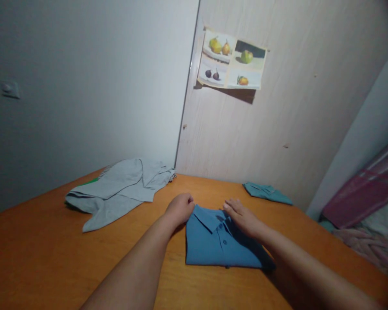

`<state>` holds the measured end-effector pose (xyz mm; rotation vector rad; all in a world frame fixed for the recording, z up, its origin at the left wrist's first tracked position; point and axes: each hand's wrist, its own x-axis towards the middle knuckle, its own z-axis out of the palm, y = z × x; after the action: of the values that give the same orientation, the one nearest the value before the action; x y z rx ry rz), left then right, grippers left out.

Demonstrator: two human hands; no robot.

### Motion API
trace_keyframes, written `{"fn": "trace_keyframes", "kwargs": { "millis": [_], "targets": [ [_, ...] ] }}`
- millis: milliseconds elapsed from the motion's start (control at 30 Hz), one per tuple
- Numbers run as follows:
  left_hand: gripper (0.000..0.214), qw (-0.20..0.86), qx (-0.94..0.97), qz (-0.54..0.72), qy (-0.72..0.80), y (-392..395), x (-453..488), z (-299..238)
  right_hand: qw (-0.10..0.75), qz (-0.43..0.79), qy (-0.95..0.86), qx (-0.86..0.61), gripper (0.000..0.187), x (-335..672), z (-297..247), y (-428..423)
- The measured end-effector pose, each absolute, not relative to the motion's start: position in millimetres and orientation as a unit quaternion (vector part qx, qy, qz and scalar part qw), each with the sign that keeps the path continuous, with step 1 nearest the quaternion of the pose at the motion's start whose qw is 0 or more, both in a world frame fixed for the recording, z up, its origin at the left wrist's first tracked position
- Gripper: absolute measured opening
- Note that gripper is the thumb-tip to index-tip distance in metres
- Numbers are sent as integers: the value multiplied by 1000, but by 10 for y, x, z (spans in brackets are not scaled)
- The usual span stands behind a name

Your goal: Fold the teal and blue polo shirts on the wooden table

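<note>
A folded blue polo shirt [218, 244] lies on the orange wooden table [45, 254] in front of me, collar facing away. My left hand [180, 208] is curled at the shirt's top left corner, fingers closed against the collar edge. My right hand [241, 216] lies flat with fingers stretched out on the right side of the collar.
A loose grey shirt [118, 191] is spread at the table's back left. A folded teal garment [267, 192] sits at the back right by the wooden panel. A fruit picture [231, 60] hangs on that panel. Bedding [371, 232] lies to the right.
</note>
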<state>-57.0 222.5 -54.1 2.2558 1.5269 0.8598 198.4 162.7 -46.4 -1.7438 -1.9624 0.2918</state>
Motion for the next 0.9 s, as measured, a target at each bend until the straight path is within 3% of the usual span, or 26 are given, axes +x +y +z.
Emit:
{"fn": "trace_keyframes", "kwargs": {
  "millis": [167, 367, 900],
  "targets": [
    [16, 136, 812, 292, 487, 2151, -513, -527, 125, 63, -749, -647, 95, 1657, -478, 1659],
    [20, 132, 792, 292, 519, 2204, -582, -556, 58, 49, -753, -654, 96, 1532, -568, 1699],
    [25, 161, 739, 262, 600, 2349, -729, -665, 46, 68, -739, -669, 91, 1607, -819, 1748]
  ]
}}
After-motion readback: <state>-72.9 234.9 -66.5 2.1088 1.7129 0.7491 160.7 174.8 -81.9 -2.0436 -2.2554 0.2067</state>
